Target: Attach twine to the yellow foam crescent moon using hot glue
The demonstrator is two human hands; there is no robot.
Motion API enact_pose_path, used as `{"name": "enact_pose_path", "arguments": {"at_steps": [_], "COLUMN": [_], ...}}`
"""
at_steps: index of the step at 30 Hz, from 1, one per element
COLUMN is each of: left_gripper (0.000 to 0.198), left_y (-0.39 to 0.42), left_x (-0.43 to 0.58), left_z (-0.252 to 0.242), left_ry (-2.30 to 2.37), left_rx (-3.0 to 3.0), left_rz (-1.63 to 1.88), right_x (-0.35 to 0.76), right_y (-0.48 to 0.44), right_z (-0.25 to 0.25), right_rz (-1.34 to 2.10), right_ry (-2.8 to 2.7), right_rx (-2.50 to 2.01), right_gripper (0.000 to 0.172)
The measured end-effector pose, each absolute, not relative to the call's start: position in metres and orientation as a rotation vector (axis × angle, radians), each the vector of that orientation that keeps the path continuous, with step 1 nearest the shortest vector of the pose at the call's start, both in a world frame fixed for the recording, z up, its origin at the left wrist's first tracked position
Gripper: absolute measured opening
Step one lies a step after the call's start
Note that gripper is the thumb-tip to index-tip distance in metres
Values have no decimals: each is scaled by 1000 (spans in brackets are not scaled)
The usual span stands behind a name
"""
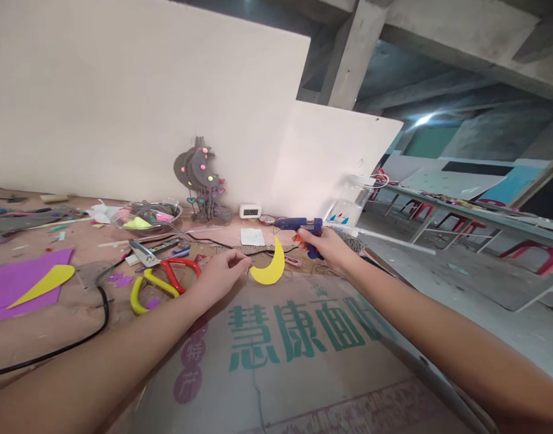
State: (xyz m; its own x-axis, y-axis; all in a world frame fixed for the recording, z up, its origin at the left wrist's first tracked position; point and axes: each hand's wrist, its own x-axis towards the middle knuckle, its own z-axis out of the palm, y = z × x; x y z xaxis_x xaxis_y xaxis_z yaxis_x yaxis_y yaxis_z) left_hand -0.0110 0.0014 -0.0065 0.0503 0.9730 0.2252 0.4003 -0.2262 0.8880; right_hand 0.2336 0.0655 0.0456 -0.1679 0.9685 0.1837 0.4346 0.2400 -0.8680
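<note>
My left hand has its thumb and fingers pinched at the lower left tip of a yellow crescent moon cutout, which stands up just above the printed sheet. In my right hand is a blue hot glue gun with an orange trigger, its nozzle pointing left, behind and above the crescent's upper tip. A gap shows between nozzle and crescent. Beneath both hands lies a sheet with large green characters.
Left of my left arm lie red-and-yellow-handled scissors, a utility knife, purple sheets and a black cord. Behind stand a bowl of pompoms, a grey moon ornament, a small clock and a clear jar.
</note>
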Motion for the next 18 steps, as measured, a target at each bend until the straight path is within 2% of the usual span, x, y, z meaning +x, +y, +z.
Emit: {"name": "enact_pose_path", "arguments": {"at_steps": [8, 14, 18], "left_gripper": [25, 27, 27], "left_y": [3, 0, 0], "left_x": [-8, -8, -9], "left_z": [-3, 3, 4], "left_ry": [1354, 1383, 1367], "left_rx": [1646, 1621, 1597], "left_rz": [1182, 1160, 1180], "right_x": [212, 203, 205], "right_y": [133, 154, 158], "right_z": [47, 25, 20], "right_rz": [597, 592, 599], "right_ry": [-1956, -2023, -2081], "right_rx": [-1409, -1424, -1391], "right_gripper": [32, 31, 36]}}
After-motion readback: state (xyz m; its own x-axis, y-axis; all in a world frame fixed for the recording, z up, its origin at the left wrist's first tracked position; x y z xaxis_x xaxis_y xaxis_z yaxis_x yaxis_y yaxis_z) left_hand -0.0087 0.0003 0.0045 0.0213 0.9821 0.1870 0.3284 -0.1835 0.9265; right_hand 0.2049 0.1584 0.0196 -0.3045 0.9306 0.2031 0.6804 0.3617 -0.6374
